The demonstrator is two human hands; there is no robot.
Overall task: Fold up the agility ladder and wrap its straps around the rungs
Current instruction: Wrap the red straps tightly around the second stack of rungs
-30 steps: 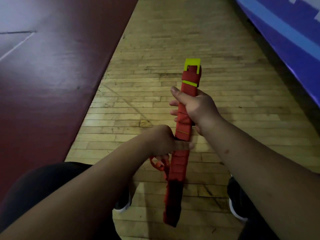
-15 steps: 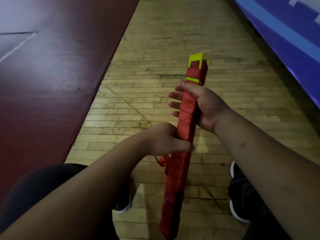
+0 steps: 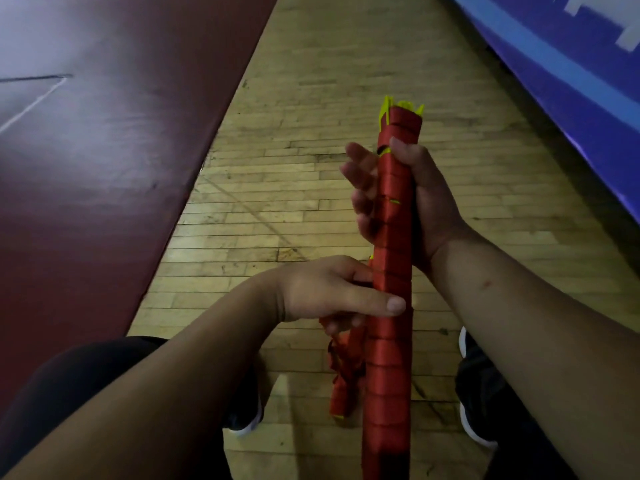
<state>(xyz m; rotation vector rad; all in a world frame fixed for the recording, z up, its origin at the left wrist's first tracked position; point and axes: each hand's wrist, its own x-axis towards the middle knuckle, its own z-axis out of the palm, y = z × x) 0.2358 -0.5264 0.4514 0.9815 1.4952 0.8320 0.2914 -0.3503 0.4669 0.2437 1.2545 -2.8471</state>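
Observation:
The folded agility ladder (image 3: 391, 358) is a long bundle of yellow rungs wound in red strap, held nearly upright in front of me. Yellow rung ends (image 3: 401, 107) stick out at its top. My right hand (image 3: 426, 202) holds the upper part, thumb on the near side and fingers loosely spread round the far left side. My left hand (image 3: 332, 292) grips the bundle at its middle from the left, thumb laid across the front. A loose end of red strap (image 3: 343, 375) hangs below my left hand, beside the bundle.
Under me is a wooden plank floor (image 3: 311, 168). A dark red mat (image 3: 104, 168) covers the left side and a blue padded wall (image 3: 571, 81) runs along the right. My dark shoes (image 3: 474, 410) stand on either side of the bundle's lower end.
The bundle has swung more upright and come closer to the camera. My right hand's fingers have loosened and spread. More loose strap shows hanging below my left hand.

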